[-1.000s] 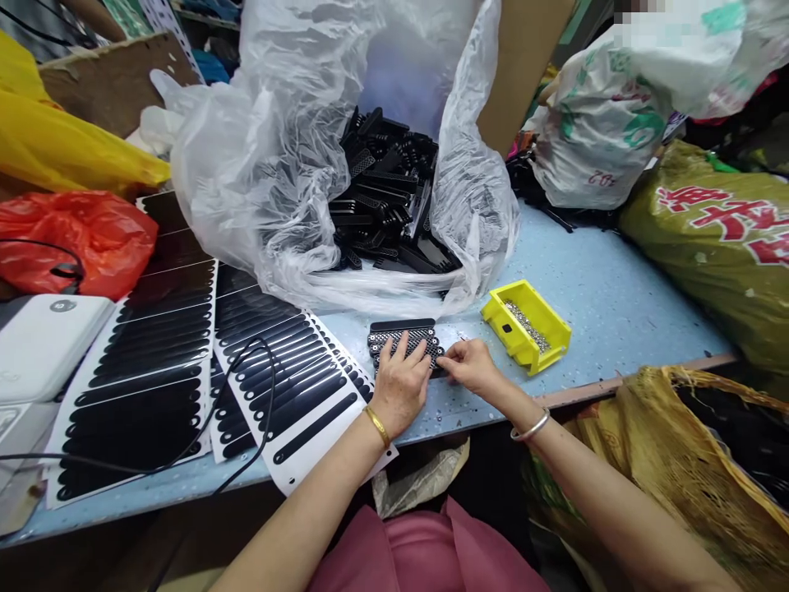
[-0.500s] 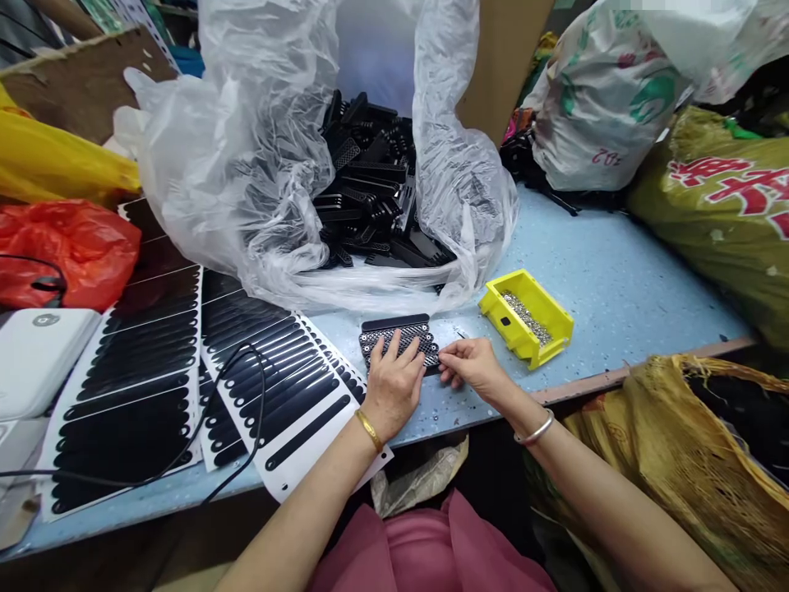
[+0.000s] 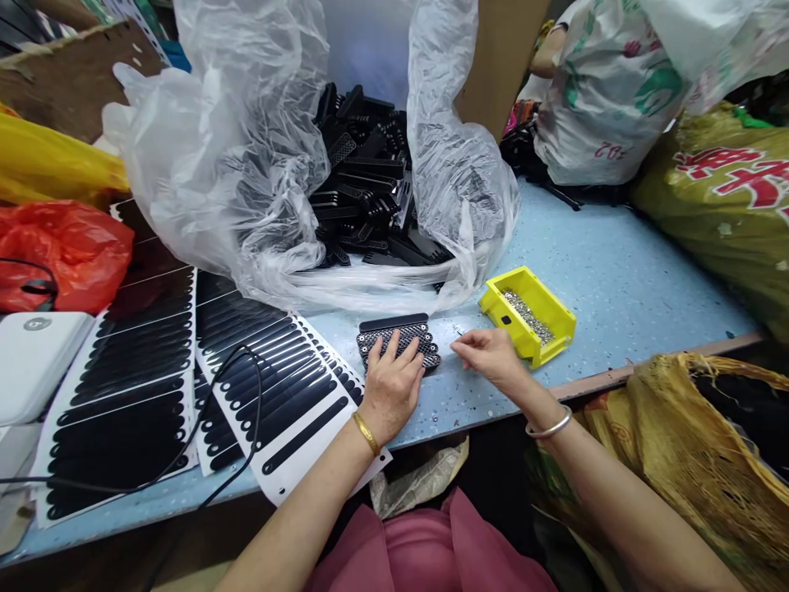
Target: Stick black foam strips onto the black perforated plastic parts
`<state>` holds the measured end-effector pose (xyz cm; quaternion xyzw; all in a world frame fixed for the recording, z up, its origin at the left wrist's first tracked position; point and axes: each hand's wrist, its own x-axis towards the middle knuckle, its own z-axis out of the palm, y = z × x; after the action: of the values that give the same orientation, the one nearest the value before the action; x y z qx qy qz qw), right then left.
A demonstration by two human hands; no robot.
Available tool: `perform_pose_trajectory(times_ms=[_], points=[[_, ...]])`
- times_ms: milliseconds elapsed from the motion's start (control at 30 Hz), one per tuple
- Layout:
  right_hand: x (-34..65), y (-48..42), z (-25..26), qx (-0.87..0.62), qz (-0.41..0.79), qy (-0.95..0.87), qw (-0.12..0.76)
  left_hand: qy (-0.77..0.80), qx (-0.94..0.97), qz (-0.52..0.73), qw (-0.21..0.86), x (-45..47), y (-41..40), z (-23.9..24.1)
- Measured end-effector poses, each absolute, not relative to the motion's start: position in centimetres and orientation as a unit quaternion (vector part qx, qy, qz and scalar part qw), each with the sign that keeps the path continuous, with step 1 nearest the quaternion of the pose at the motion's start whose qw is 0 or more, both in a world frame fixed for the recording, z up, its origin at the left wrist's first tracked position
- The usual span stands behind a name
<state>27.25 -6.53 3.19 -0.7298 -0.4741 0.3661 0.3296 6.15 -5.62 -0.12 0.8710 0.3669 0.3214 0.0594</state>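
Note:
My left hand (image 3: pixel 393 380) lies with its fingers spread on a row of black textured strips (image 3: pixel 400 332), holding them against the blue table. Small metal rings show at the ends of several strips. Just to the right of the row, apart from it, is my right hand (image 3: pixel 486 355), its thumb and fingertips pinched together. What the pinch holds, if anything, is too small to see. Beyond that hand stands a yellow bin (image 3: pixel 536 316) with many small silvery metal pieces (image 3: pixel 528 316) in it.
Behind the strips, a clear plastic bag (image 3: pixel 259 222) gapes open on a heap of black parts (image 3: pixel 363 181). Sheets of black strips (image 3: pixel 277 386) lie at left under a black cable (image 3: pixel 256 411). Stuffed sacks (image 3: pixel 721 173) crowd the right; a person's arm (image 3: pixel 548 56) shows behind.
My right hand has drawn away from the strips' right end, moving right toward the yellow bin, still pinched. My left hand stays on the strips. A person's arm has appeared at the back right.

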Motion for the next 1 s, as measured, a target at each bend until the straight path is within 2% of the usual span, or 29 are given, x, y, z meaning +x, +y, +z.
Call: perform_pose_trajectory(times_ms=[100,233,500,600,800,867,1000], points=[[30.0,-6.9,2.8,-0.766,0.16,-0.581,0.225,0.36,0.873,0.323,0.062,5.9,-5.6,0.0],[31.5,-7.7,1.2,-0.739,0.045,-0.662,0.12,0.353,0.877,0.322,0.055,5.7,-5.8,0.4],[30.5,-6.6,-0.8,-0.683,-0.003,-0.712,0.159,0.364,0.884,0.291,0.04,6.0,-6.1,1.1],[30.3,-7.3,0.3,-0.671,0.045,-0.711,0.206,0.366,0.887,0.279,0.035,6.2,-6.0,1.0],[29.0,-9.3,2.7,-0.614,0.349,-0.647,0.286,0.37,0.887,0.275,0.036,6.4,-5.8,0.4],[28.7,-9.5,3.1,-0.594,0.37,-0.649,0.299,0.372,0.886,0.274,0.041,6.4,-5.8,0.4],[28.4,-9.3,3.4,-0.575,0.328,-0.681,0.312,0.373,0.883,0.28,0.044,6.4,-5.8,0.3]])
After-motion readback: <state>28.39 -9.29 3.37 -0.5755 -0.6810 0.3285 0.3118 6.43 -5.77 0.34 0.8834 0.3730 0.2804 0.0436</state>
